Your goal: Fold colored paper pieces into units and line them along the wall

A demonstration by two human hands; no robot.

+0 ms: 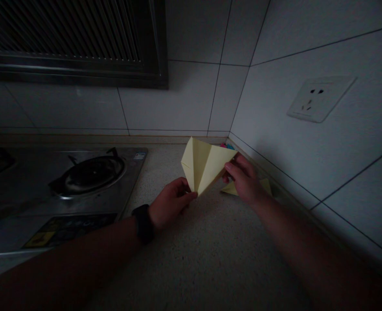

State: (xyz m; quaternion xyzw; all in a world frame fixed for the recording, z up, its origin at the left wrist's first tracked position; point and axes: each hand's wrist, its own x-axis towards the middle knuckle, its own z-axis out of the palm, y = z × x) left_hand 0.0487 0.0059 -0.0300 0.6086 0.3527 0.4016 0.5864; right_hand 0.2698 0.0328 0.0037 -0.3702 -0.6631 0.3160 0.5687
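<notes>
A folded pale yellow paper (203, 164), shaped like a pointed dart, is held up above the speckled countertop (210, 250). My left hand (169, 203), with a dark watch on the wrist, pinches its lower tip. My right hand (245, 179) grips its right edge between thumb and fingers. A second folded yellow paper (232, 188) lies on the counter behind my right hand, partly hidden by it.
A steel gas hob (90, 175) with a round burner fills the left of the counter. White tiled walls meet in a corner behind the paper, with a wall socket (318, 99) on the right wall. Small coloured papers (227, 146) lie in the corner. A dark louvred panel hangs upper left.
</notes>
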